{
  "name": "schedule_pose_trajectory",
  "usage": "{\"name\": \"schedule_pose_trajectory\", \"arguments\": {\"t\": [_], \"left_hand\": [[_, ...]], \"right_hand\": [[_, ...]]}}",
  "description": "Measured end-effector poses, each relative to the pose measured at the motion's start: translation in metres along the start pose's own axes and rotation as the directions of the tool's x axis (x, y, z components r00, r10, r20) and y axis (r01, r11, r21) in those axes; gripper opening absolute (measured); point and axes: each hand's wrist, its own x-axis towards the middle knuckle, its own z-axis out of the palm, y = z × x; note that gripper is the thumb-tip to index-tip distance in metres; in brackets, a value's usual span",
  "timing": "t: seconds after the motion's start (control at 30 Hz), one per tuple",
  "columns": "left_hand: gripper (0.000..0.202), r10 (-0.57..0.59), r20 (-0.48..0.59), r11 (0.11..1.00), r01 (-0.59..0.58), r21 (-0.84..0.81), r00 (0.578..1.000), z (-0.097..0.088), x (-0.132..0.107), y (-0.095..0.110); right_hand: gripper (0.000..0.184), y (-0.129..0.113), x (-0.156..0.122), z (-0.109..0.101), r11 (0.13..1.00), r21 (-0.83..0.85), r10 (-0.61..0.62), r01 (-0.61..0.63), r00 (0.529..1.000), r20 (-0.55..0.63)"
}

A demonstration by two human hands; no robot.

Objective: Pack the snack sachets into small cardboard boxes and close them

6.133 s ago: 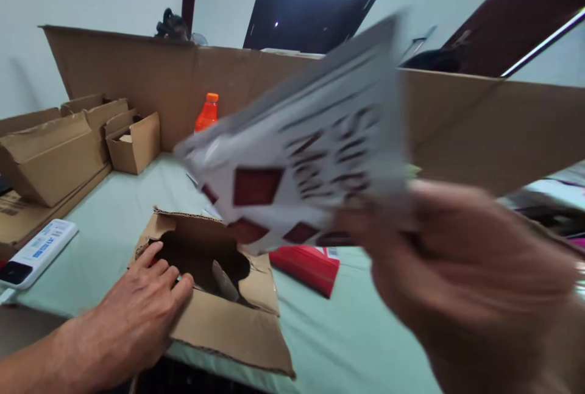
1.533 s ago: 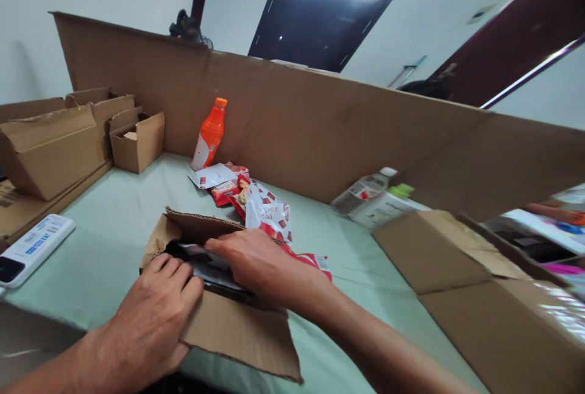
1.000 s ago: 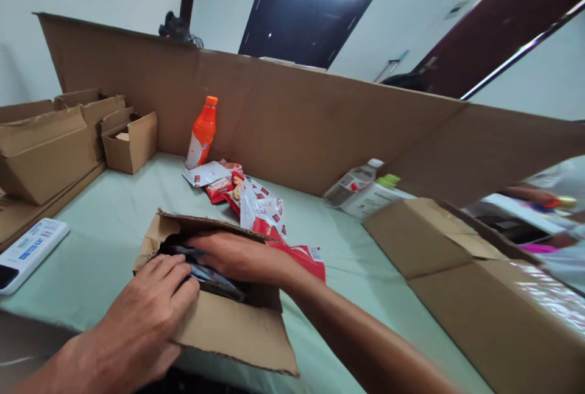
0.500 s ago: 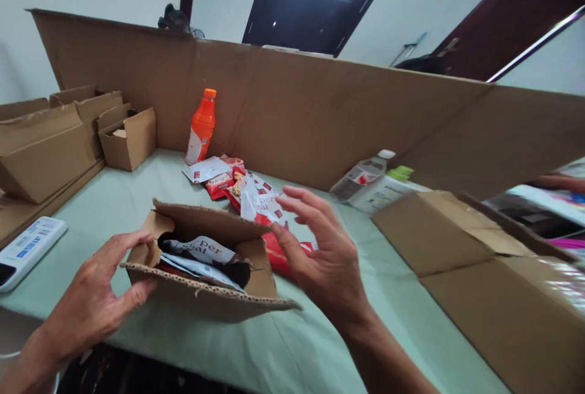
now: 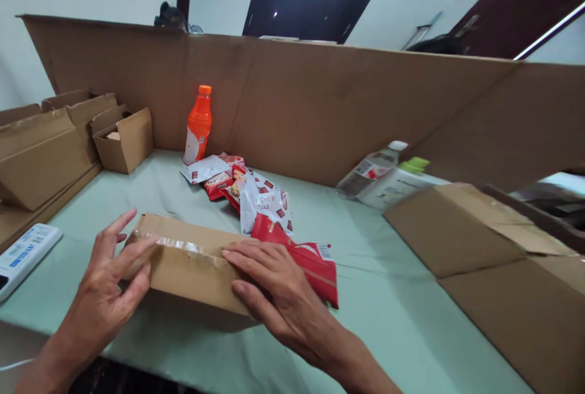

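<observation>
A brown cardboard box [image 5: 194, 278] sits near the front of the table, its upward panels closed and a strip of shiny clear tape across its left part. Whatever is inside it is hidden. At its left end my left hand [image 5: 107, 278] has its fingers apart, with fingertips by the tape and the box's edge. My right hand [image 5: 278, 290] lies flat over the box's right end, fingers stretched out. Just behind that hand are a red packet [image 5: 315, 266] and a white packet [image 5: 265, 202] with red squares. Several red snack packets [image 5: 218, 184] lie farther back.
An orange bottle [image 5: 198, 126] stands against the cardboard wall [image 5: 297, 108]. To the left are open cardboard boxes [image 5: 41, 150] and a white power strip [image 5: 30, 254]. A clear bottle [image 5: 370, 168], a white container [image 5: 393, 187] and a large cardboard box [image 5: 516, 284] are on the right.
The box's opening and the packets inside no longer show; closed, taped panels face up instead. My right hand has come down and left from the air onto the box.
</observation>
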Motion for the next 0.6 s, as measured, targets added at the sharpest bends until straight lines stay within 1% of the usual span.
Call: {"name": "schedule_pose_trajectory", "arguments": {"t": [0.07, 0.17, 0.3, 0.37, 0.5, 0.57, 0.6], "left_hand": [[0.032, 0.079, 0.043, 0.997, -0.08, 0.021, 0.996, 0.001, 0.001, -0.003], [0.031, 0.121, 0.082, 0.991, -0.125, 0.05, 0.989, -0.001, 0.003, -0.005], [0.032, 0.12, 0.121, 0.992, -0.125, 0.031, 0.985, -0.003, 0.004, -0.003], [0.032, 0.102, 0.133, 0.995, -0.104, 0.01, 0.986, -0.002, 0.004, -0.003], [0.027, 0.083, 0.14, 0.997, -0.083, -0.012, 0.987, 0.001, 0.001, -0.002], [0.026, 0.089, 0.139, 0.996, -0.087, -0.018, 0.986, 0.002, 0.0, -0.003], [0.027, 0.088, 0.137, 0.996, -0.086, -0.021, 0.987, 0.002, -0.001, -0.004]], "right_hand": [[0.035, -0.002, -0.003, 0.005, 0.999, -0.033, -0.016, 0.015, 0.999, -0.033], [0.035, -0.004, -0.006, 0.007, 0.997, -0.061, -0.041, 0.037, 0.997, -0.072], [0.033, -0.004, -0.007, 0.005, 0.993, -0.094, -0.069, 0.068, 0.998, -0.006], [0.033, -0.003, -0.005, 0.005, 0.994, -0.092, -0.062, 0.065, 0.998, 0.028], [0.035, 0.001, -0.004, 0.004, 0.997, -0.072, -0.026, 0.031, 0.997, 0.078], [0.035, 0.004, -0.007, 0.002, 0.997, -0.06, -0.032, 0.039, 0.994, 0.106], [0.039, 0.006, -0.01, 0.001, 0.997, -0.054, -0.044, 0.051, 0.992, 0.121]]}}
